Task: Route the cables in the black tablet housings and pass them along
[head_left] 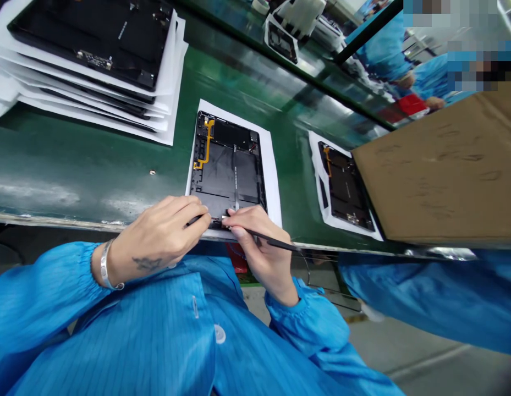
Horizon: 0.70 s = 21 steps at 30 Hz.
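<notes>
A black tablet back housing [222, 176], with a yellow-orange flex cable [207, 146] along its left side, lies on a white sheet [274, 181] at the bench's front edge. My left hand [168, 231] is closed at the housing's near edge, thumb and fingertips together; whatever they pinch is too small or hidden to name. Between the fingers of my right hand [261, 236] is a pair of slim black tweezers [280, 243], their back end pointing right. The tips meet the near edge beside my left fingertips, where a small metallic part shows.
Several housings layered with white sheets form a stack [94, 60] at the left. Another housing [346, 184] lies right, against a cardboard box [440, 170]. A tiny part [152, 172] rests on the green bench [115, 159]. A co-worker's blue sleeve [437, 297] is at the right.
</notes>
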{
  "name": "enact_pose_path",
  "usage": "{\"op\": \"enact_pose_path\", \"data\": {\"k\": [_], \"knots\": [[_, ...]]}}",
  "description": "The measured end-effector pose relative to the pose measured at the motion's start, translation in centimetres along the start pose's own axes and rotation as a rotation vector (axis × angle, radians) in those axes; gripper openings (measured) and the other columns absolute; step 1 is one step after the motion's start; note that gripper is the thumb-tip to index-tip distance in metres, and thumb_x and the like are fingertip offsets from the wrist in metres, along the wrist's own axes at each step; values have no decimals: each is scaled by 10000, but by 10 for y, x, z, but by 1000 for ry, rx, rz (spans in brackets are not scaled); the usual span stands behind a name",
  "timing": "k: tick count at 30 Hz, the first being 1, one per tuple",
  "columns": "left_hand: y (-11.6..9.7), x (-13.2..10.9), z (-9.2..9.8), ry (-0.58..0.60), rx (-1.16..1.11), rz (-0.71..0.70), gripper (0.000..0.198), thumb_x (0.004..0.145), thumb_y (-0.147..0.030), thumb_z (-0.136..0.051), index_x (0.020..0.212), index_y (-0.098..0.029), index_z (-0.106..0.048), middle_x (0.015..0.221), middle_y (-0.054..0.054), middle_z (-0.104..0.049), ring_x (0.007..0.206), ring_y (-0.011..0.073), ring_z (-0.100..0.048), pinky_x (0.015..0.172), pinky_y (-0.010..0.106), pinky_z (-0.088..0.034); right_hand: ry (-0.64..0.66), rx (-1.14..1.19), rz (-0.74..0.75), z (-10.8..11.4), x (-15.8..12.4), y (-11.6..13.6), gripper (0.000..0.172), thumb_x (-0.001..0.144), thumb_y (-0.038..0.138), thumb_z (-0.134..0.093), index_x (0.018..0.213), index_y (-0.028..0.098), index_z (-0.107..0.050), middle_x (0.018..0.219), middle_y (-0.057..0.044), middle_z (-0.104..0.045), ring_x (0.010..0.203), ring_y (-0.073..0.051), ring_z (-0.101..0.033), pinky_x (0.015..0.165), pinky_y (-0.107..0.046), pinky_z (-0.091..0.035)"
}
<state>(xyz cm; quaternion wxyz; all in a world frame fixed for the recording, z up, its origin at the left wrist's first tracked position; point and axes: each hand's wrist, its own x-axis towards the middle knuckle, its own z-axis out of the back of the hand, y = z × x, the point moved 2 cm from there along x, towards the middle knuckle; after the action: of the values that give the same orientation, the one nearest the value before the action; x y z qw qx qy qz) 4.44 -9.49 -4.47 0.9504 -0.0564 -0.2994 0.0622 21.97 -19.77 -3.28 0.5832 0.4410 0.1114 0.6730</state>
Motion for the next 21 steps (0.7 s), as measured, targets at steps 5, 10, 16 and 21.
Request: {"op": "enact_pose_path", "data": {"k": [5,10,16,21], "knots": [[-1,4,0,60,32,-1,223,992,-134,-496,1120,-101,-676,1039,128,-702,989,254,-659,760,365,-543,-27,-55,25,5,-5,-3,205,944,111,-565,1025,227,-713,876,-49,-718,895,-220,-663,822,-424,-577],[-2,7,-3,96,84,-16,259,996,-147,-488,1188,-108,-656,1004,125,-680,988,282,-636,726,383,-538,-31,-41,28,8,-6,-4,222,938,90,-564,1043,227,-705,892,-53,-715,907,-221,-667,797,-413,-564],[-1,9,-2,118,63,2,254,979,-120,-498,1173,-100,-661,959,118,-657,917,279,-637,706,389,-535,1,-41,105,4,-7,-3,225,913,57,-588,1045,204,-698,925,-60,-726,965,-222,-678,842,-400,-555],[-1,4,1,39,9,-2,210,977,-118,-525,1133,-82,-662,1030,128,-690,961,253,-653,749,360,-540,-22,-32,54,4,-8,-3,263,917,41,-572,1053,227,-699,906,-47,-721,966,-224,-676,832,-401,-544]]}}
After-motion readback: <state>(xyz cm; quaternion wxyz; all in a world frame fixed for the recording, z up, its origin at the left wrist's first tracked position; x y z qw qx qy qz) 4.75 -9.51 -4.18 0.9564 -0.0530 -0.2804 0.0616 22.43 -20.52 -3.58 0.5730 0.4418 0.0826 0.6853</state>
